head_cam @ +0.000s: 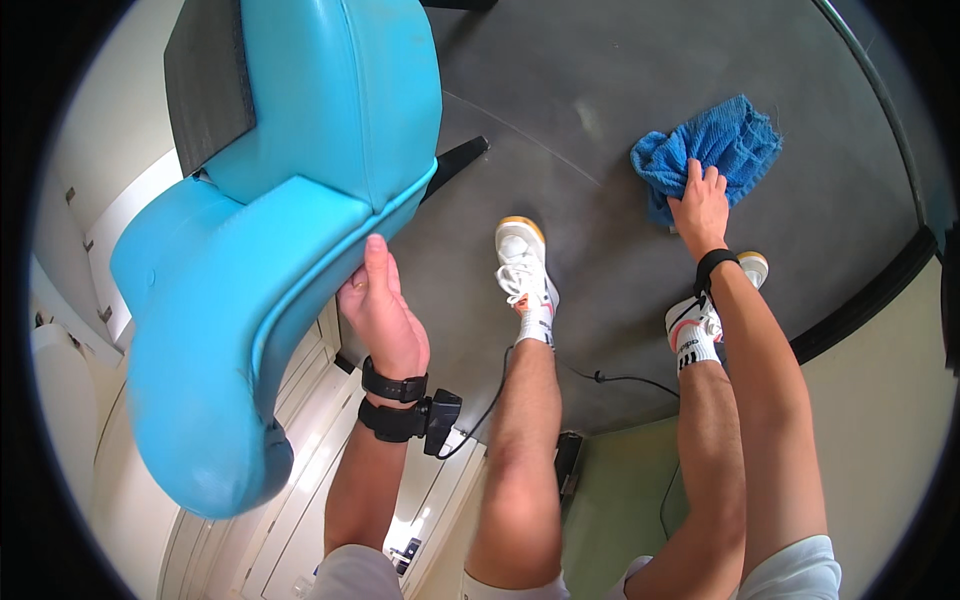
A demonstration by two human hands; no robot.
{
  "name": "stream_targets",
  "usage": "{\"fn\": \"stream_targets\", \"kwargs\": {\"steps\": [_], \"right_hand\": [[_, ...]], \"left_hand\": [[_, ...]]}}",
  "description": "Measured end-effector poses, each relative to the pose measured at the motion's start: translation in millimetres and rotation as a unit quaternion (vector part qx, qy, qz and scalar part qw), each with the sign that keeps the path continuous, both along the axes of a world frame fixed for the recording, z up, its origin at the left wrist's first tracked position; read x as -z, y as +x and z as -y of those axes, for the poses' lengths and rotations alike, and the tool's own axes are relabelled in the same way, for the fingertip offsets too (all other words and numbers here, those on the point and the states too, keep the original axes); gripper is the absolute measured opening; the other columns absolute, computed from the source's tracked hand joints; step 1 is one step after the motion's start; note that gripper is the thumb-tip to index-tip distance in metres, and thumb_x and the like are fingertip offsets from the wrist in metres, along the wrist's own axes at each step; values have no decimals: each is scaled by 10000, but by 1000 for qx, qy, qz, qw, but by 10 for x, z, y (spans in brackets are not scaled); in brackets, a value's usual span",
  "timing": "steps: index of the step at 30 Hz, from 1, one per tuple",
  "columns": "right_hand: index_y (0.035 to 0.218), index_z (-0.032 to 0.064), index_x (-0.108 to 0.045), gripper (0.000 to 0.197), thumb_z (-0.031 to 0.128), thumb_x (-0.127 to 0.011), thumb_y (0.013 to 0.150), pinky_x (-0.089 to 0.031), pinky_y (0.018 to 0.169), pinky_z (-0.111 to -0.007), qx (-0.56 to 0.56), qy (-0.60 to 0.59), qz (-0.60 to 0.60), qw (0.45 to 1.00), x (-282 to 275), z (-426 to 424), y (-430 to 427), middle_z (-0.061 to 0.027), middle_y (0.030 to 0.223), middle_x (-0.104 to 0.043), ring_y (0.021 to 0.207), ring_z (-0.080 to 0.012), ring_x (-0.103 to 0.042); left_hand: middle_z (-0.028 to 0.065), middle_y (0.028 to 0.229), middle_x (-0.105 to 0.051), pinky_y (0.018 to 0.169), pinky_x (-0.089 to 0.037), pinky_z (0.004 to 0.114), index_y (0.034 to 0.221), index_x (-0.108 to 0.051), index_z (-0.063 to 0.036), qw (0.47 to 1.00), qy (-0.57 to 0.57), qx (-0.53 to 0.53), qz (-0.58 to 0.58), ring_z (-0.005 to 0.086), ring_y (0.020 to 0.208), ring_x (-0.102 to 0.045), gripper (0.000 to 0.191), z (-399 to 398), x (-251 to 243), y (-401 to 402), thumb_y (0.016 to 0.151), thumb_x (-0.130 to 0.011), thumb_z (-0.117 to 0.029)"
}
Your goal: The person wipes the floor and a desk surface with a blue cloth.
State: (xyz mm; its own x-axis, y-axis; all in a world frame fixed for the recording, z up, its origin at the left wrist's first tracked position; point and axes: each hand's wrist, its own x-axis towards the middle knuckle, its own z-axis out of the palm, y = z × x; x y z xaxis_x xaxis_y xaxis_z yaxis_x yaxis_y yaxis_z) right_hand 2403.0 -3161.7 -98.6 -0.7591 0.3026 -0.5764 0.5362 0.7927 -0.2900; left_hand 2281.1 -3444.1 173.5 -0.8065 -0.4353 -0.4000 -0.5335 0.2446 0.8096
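At the right, my right hand (703, 206) presses its fingers into a crumpled blue towel (720, 146) lying on the dark grey floor (585, 67). My left hand (384, 315) is at the lower edge of a turquoise upholstered chair (225, 285); its thumb points up along the padded side, and some of its fingers are hidden. Whether those fingers grip the edge cannot be told. Black bands circle both wrists, and a small black device sits on the left one.
A black chair leg (454, 169) juts out over the floor. Between my feet and beside my left forearm runs a thin black cable (637, 379). White panelled doors (330, 465) stand at the lower left, and a curved black edging (870, 296) borders the floor at the right.
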Motion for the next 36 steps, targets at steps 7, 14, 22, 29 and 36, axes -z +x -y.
{"fn": "stream_targets", "kwargs": {"steps": [7, 14, 22, 29, 36], "right_hand": [[1281, 110, -521, 639, 192, -844, 737, -558, 872, -414, -49, -4, -29, 998, 28, -139, 128, -139, 1116, -564, 1088, -343, -569], [1277, 114, -538, 621, 188, -837, 737, -558, 875, -416, -14, 22, -27, 999, -31, -47, 106, -135, 1118, -568, 1077, -342, -568], [1267, 106, -524, 604, 194, -829, 752, -558, 884, -423, -27, 42, 22, 999, -214, -59, 52, -142, 1141, -569, 1098, -347, -571], [1295, 103, -512, 624, 211, -828, 768, -558, 891, -429, -15, 51, 6, 999, -248, 224, -177, -145, 1169, -566, 1119, -354, -565], [1314, 92, -501, 628, 223, -815, 786, -566, 886, -437, 20, 82, 30, 996, -368, 578, -409, -167, 1179, -564, 1126, -373, -562]], "left_hand": [[103, 1439, -508, 1245, -242, 421, 1358, -518, 71, 993, 49, 103, -42, 201, 1397, -417, 558, -441, 18, -657, 1001, -678, -328], [59, 1161, -542, 1196, -312, 372, 1087, -590, 5, 983, 58, 131, -115, 175, 1230, -488, 382, -733, 344, -2091, 895, -802, -249], [122, 1579, -382, 1234, -211, 460, 1518, -382, 9, 990, 113, 84, -20, 284, 1523, -237, 780, -205, 368, -1833, 903, -788, -245], [59, 1431, -532, 1187, -260, 554, 1432, -457, -54, 941, -154, 209, -215, 209, 1355, -452, 700, 1756, -216, -2181, 887, -822, -300], [26, 1373, -567, 1090, -438, 461, 1388, -517, -118, 978, -85, 162, -102, 177, 1266, -542, 570, 1773, -399, -2477, 905, -801, -227]]}}
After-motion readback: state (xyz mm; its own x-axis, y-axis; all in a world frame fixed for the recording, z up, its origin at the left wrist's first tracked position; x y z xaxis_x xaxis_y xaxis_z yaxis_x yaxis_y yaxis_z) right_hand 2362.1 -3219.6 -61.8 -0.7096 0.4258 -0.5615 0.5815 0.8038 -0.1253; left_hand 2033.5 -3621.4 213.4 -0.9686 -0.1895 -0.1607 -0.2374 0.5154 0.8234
